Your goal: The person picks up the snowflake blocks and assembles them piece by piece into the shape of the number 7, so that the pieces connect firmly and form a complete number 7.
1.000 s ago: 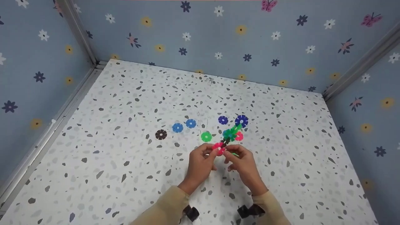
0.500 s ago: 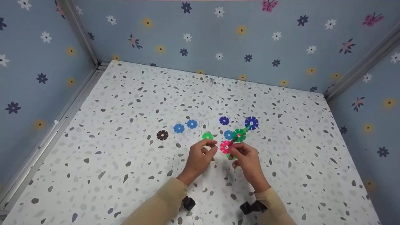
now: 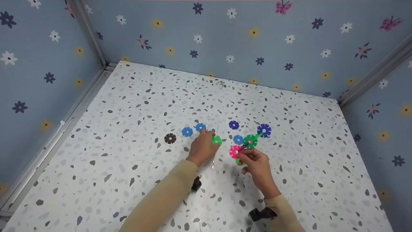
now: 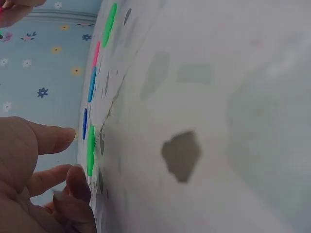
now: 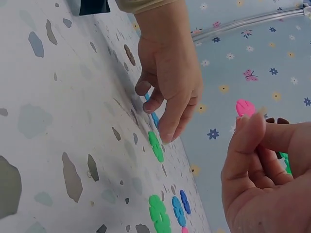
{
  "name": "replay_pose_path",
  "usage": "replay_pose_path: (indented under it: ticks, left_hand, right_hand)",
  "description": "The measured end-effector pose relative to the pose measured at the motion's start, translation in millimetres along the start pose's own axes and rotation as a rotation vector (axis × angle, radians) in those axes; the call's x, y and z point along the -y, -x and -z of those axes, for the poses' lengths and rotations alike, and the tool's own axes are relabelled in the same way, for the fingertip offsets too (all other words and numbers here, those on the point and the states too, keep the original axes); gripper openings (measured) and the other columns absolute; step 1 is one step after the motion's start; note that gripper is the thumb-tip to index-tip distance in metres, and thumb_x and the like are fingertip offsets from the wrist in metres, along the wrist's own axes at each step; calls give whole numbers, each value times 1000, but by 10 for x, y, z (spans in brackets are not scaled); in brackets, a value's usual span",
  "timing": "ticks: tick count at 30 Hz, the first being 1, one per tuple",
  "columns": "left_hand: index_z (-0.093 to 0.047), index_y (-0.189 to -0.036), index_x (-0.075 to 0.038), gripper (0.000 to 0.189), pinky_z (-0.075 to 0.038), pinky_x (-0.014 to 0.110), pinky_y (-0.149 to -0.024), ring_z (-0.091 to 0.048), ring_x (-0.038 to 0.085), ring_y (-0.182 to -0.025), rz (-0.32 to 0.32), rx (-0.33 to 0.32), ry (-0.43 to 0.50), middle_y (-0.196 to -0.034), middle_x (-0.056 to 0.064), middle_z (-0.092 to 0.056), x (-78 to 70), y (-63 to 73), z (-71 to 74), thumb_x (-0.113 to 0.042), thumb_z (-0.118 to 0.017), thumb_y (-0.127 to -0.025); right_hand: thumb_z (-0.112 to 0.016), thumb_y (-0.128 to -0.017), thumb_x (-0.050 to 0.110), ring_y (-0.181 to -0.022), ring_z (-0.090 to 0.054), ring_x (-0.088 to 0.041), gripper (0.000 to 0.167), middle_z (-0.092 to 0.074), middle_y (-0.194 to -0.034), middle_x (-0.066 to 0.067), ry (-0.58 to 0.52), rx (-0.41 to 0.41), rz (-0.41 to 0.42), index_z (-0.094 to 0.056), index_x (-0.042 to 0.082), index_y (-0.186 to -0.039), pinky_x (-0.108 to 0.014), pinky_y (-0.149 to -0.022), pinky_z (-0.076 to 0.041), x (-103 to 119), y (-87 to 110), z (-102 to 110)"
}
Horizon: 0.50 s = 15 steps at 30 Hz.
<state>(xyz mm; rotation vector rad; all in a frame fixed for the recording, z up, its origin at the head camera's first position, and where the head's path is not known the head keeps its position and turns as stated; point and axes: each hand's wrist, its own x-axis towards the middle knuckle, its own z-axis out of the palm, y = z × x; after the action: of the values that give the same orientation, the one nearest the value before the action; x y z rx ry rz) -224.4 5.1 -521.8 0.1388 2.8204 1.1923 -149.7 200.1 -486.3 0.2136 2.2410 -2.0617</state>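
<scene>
My left hand [image 3: 202, 146] reaches down over a light green notched disc [image 3: 217, 140] lying on the table. In the left wrist view its thumb and fingers are spread apart beside that disc [image 4: 91, 155]. With thumb and fingers, my right hand [image 3: 257, 162] pinches a chain of interlocked notched discs at its pink disc [image 3: 234, 150]. A dark brown disc, a green disc [image 3: 250, 141], a light green piece and a dark blue disc [image 3: 266, 127] follow along the chain, raised off the table. In the right wrist view my fingers partly hide the pink disc [image 5: 244, 107].
Loose discs lie on the speckled table [image 3: 145, 180]: a brown disc [image 3: 166, 138], blue discs [image 3: 184, 131], a dark blue disc [image 3: 231, 125], and another light green disc [image 3: 238, 162] below my right hand. Flowered panels [image 3: 225, 38] border the table.
My left hand has let go of the pink disc and moved left and forward to the light green disc. My right hand keeps the chain, which has swung slightly right.
</scene>
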Motion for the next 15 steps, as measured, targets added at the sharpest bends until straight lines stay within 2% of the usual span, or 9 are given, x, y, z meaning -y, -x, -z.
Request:
replay_pose_path:
  ticks: [3,6,12,15]
  left_hand:
    - [-60,-134,-6,51,-52,41,-84,-61,27,-97,12,5,-36,-126,15,-51,4,-25,-17,-27,-73,-89]
    - [-63,-128,-5,47,-51,40,-85,-60,26,-97,16,7,-46,-121,13,-52,2,-26,-17,-27,-75,-88]
    - [-62,-114,-8,37,-49,36,-70,-56,19,-80,-21,35,-11,-98,6,-56,-1,-6,9,-20,-78,-83]
    - [-60,-117,-8,34,-46,31,-62,-54,15,-72,-84,70,55,-86,1,-59,33,26,40,-16,-73,-87]
  right_hand:
    - [-69,-92,7,-74,-63,-23,14,-67,-92,-17,-10,-5,9,-65,-2,-103,-26,-49,-50,0,1,3]
    - [-70,-92,8,-74,-63,-23,17,-67,-93,-16,-14,-3,21,-64,-2,-104,-26,-49,-51,0,-3,17]
    - [-70,-92,8,-72,-61,-22,16,-65,-91,-16,-66,-5,67,-65,-2,-104,-26,-47,-49,4,-8,7]
    - [-69,-92,6,-72,-61,-21,14,-64,-91,-15,-118,59,100,-66,-2,-103,-26,-47,-49,23,-16,56]
